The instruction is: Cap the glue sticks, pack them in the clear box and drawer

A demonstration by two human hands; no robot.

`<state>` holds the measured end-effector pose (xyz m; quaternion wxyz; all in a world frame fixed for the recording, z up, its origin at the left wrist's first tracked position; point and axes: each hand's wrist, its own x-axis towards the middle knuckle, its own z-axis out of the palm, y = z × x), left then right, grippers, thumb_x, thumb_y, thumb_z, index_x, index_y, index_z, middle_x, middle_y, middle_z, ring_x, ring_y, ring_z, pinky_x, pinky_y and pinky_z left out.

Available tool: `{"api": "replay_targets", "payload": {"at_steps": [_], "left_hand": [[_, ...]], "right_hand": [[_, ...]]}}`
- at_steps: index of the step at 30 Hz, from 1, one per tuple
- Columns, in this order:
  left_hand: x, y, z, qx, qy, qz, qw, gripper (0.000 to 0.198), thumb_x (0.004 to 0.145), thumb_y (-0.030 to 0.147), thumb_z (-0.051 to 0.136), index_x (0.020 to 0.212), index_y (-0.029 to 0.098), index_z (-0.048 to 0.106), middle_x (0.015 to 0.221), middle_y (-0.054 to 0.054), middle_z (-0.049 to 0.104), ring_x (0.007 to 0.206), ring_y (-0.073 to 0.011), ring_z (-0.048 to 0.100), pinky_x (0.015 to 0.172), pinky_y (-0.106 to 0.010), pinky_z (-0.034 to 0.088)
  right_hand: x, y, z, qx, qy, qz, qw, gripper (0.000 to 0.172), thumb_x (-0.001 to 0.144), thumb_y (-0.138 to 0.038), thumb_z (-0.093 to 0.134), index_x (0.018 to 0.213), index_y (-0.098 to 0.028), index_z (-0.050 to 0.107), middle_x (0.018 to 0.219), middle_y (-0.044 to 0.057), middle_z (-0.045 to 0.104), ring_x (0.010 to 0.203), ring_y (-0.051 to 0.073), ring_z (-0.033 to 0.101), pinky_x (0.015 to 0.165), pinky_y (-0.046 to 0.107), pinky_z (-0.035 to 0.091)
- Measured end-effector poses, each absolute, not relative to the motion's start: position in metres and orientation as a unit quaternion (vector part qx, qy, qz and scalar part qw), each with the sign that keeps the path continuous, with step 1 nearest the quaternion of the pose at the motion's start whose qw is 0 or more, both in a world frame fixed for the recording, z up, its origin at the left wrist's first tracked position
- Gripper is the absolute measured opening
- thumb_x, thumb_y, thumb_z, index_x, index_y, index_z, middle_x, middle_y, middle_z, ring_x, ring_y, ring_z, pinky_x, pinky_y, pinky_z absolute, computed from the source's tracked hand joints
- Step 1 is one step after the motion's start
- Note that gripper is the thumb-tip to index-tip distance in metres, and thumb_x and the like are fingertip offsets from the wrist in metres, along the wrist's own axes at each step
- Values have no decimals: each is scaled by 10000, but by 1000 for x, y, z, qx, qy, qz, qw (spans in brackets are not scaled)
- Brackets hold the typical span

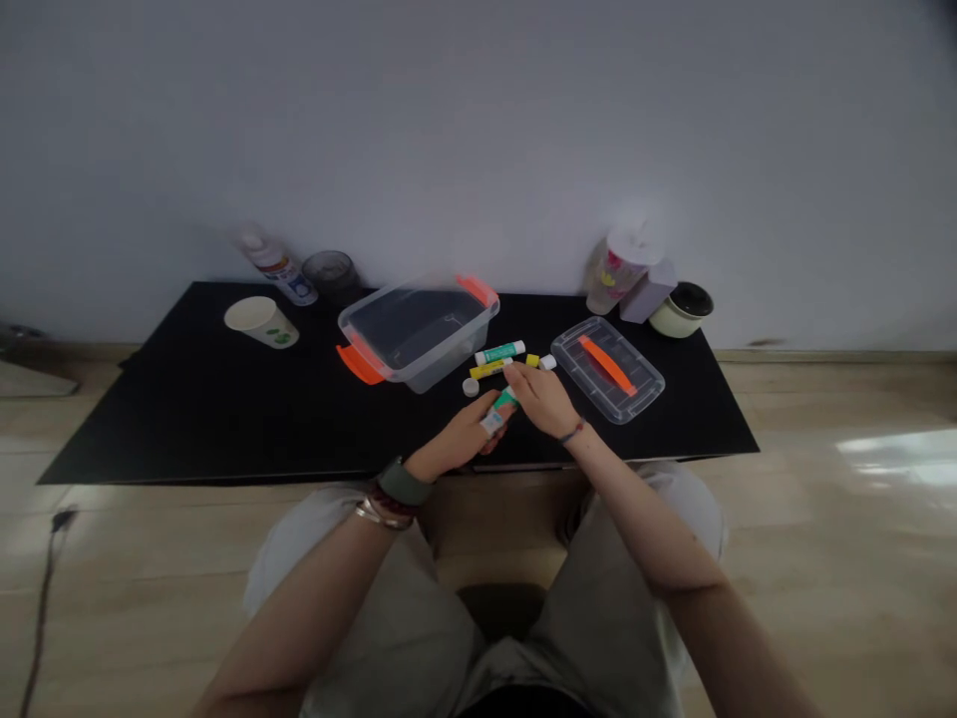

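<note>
Green-capped stick [498,410] clamped in left hand [462,440], right hand [543,400] pinching its far tip. Just beyond right hand: yellow stick [491,368], teal stick [499,352], loose cap [471,387]. Farther out on black surface [224,419]: clear box [447,356] ahead-left, lid [637,387] off to right.

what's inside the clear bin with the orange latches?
No item visible in the clear bin; the black table shows through its floor. Its hazy near wall blurs that edge. Loose glue sticks lie outside it; the left hand holds a green glue stick.
</note>
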<state>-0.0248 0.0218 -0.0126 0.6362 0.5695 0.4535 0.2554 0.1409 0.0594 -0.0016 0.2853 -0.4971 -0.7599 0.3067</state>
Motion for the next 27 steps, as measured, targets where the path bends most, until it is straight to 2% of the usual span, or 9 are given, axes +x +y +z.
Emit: {"api": "replay_targets", "payload": {"at_steps": [4, 8, 11, 15, 17, 19, 23, 25, 27], "left_hand": [[-30, 24, -1, 411, 295, 204, 838, 497, 891, 657, 476, 999, 173, 504, 646, 63, 427, 418, -43, 292, 402, -174, 279], [-29, 19, 4, 412, 276, 200, 845, 506, 876, 660, 513, 995, 168, 516, 648, 64, 425, 430, -38, 294, 407, -170, 276], [-27, 17, -3, 490, 339, 236, 768, 497, 883, 657, 504, 1041, 186, 510, 679, 44, 463, 461, -63, 361, 439, -192, 307], [-28, 19, -14, 660, 488, 242, 517, 379, 889, 550, 556, 1038, 201, 557, 735, -10, 527, 603, -146, 519, 553, -249, 380], [-29, 21, -18, 689, 532, 224, 438, 334, 881, 511, 582, 1019, 207, 568, 760, -25, 542, 665, -174, 553, 591, -261, 388], [-30, 22, -19, 662, 514, 217, 501, 369, 898, 547, 541, 1039, 207, 546, 739, -12, 522, 614, -153, 521, 566, -253, 376], [-29, 18, -15, 515, 343, 203, 759, 530, 878, 679, 493, 1104, 201, 482, 708, 32, 469, 510, -87, 404, 493, -217, 331], [-28, 15, -13, 498, 308, 208, 784, 565, 862, 695, 515, 1132, 200, 480, 730, 31, 474, 525, -79, 402, 502, -210, 329], [-25, 12, -12, 541, 340, 225, 735, 572, 878, 685, 498, 1170, 193, 488, 731, 27, 478, 539, -88, 410, 524, -221, 342]], "right_hand": [[154, 57, 15, -378, -772, 380, 342, 513, 1000, -581, 282, 723, -203, 492, 640, -10, 508, 585, 121, 466, 576, 249, 345], [158, 54, 20, -365, -779, 364, 357, 451, 998, -525, 342, 695, -212, 461, 596, -25, 464, 546, 112, 431, 554, 249, 327], [155, 53, 10, -401, -791, 321, 332, 387, 1007, -414, 328, 696, -220, 453, 590, -23, 459, 545, 120, 432, 572, 251, 324], [144, 54, -8, -532, -774, 232, 254, 305, 995, -302, 363, 774, -213, 554, 636, -2, 539, 565, 138, 477, 577, 261, 284], [140, 53, -13, -585, -752, 209, 220, 306, 1001, -296, 367, 806, -211, 587, 653, 7, 567, 583, 146, 503, 574, 263, 265], [141, 50, -12, -583, -752, 214, 219, 347, 1015, -318, 343, 783, -210, 577, 635, 5, 557, 577, 145, 506, 573, 261, 266], [151, 45, 0, -446, -806, 243, 304, 357, 1007, -375, 349, 736, -210, 513, 638, 0, 541, 574, 126, 497, 603, 246, 319], [155, 43, 4, -409, -820, 238, 321, 342, 997, -365, 359, 726, -209, 500, 630, -2, 535, 562, 122, 488, 597, 245, 318], [156, 43, 5, -427, -824, 222, 299, 325, 993, -331, 356, 738, -206, 514, 601, -7, 523, 534, 122, 472, 578, 251, 294]]}}
